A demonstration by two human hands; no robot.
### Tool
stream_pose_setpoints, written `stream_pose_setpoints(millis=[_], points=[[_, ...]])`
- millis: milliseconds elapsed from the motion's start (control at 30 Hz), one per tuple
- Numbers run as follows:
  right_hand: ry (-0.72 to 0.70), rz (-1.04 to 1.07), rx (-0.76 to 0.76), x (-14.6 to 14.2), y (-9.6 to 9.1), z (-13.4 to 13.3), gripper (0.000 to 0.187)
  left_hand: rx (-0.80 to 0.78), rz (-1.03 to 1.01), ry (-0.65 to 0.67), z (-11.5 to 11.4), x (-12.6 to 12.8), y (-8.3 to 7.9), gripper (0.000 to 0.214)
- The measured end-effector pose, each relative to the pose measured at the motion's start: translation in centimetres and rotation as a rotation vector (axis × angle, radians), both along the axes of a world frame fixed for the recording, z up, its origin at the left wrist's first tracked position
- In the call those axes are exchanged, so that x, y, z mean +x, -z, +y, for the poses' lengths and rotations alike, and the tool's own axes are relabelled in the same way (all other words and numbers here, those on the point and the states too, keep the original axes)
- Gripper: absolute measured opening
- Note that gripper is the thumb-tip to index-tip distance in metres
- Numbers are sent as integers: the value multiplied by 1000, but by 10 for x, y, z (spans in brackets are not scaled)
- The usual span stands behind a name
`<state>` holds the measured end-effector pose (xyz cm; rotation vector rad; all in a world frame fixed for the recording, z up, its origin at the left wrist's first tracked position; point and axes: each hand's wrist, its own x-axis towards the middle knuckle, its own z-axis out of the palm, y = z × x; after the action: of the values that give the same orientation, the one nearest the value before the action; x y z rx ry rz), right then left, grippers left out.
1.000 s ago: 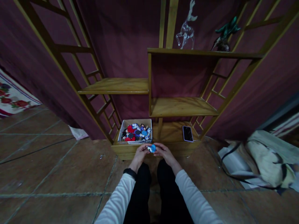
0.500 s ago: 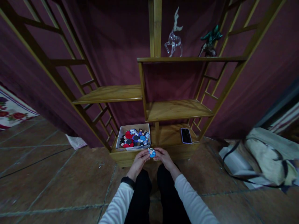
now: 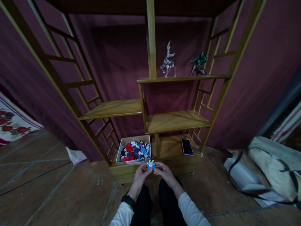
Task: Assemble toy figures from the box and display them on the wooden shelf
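Note:
A small blue and white figurine is pinched between my two hands, just in front of the lowest shelf. My left hand grips its left side with closed fingers, and my right hand grips the right side the same way. Finer details of the figurine are too small to make out. Behind my left hand, a shallow cardboard box sits on the lowest shelf, filled with several small figures in red, blue, black and white.
A phone lies on the lowest shelf at the right. Higher up on the wooden shelf unit stand a clear deer figurine and a green and brown statuette. Pale bags rest on the tiled floor at the right.
The view has tilted up, so the shelf and my hands appear lower. The figurine has turned between my fingers and shows another side; both hands still hold it.

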<state>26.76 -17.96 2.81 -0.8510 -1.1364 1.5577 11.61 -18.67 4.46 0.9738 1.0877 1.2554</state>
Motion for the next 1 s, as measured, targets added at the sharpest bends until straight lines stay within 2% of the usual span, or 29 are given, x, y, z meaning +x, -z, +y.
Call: stream_pose_setpoints(millis=[133, 300, 433, 600, 700, 833, 933, 1000], points=[[22, -76, 66, -1, -1, -3, 42, 16, 55, -33, -6, 7, -3, 40], [45, -62, 82, 4, -3, -5, 46, 63, 62, 2, -7, 11, -8, 38], [46, -164, 131, 10, -16, 0, 39, 92, 74, 42, -4, 14, -17, 37], [142, -251, 274, 13, -40, 8, 30, 113, 36, 37, 1, 20, -32, 40], [143, -286, 338, 14, -59, 12, 27, 118, 1, 18, 4, 24, -46, 41], [134, -315, 378, 19, -92, 22, 24, 144, -28, -15, 11, 29, -80, 45], [156, -338, 465, 24, -120, 38, 24, 188, -79, -47, 20, 31, -106, 53], [180, -329, 506, 25, -137, 54, 25, 199, -104, -62, 26, 30, -116, 56]])
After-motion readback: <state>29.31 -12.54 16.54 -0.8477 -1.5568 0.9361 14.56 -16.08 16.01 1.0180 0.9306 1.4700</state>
